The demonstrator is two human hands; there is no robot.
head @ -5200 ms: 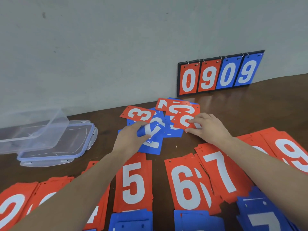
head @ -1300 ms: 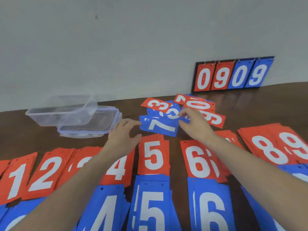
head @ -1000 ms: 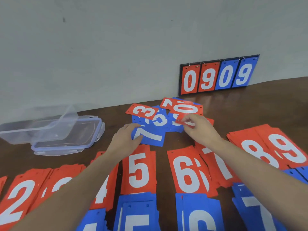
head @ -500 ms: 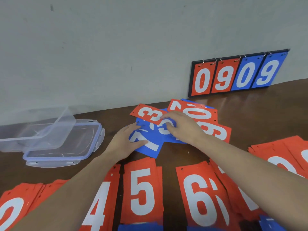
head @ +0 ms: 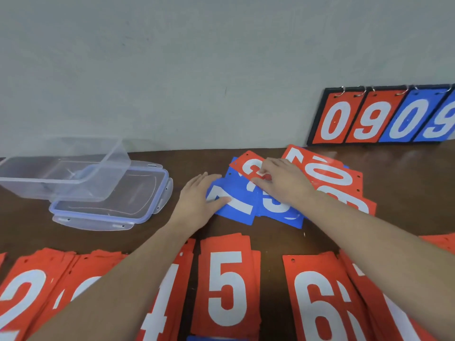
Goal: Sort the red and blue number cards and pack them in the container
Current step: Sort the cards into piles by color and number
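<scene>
A loose heap of red and blue number cards lies at the back of the brown table (head: 406, 193). My left hand (head: 198, 201) rests at the heap's left edge, fingers straight, its thumb lying on the blue 7 card (head: 237, 205). My right hand (head: 283, 184) reaches over the heap, and its thumb and fingertips pinch the near edge of the red 3 card (head: 246, 166). Red 7 and 0 cards (head: 330, 173) show behind that hand. The clear plastic container (head: 61, 173) stands empty at the far left, tilted on its lid (head: 110, 207).
Sorted red piles run along the near edge: 2 (head: 22, 296), 4 (head: 170, 306), 5 (head: 226, 286), 6 (head: 317, 306). A black flip scoreboard (head: 384, 116) reading 0909 leans on the grey wall at the back right.
My right hand has moved left from the blue card in the heap onto the red 3 card. My left hand has stayed on the blue 7 card. The view has shifted slightly.
</scene>
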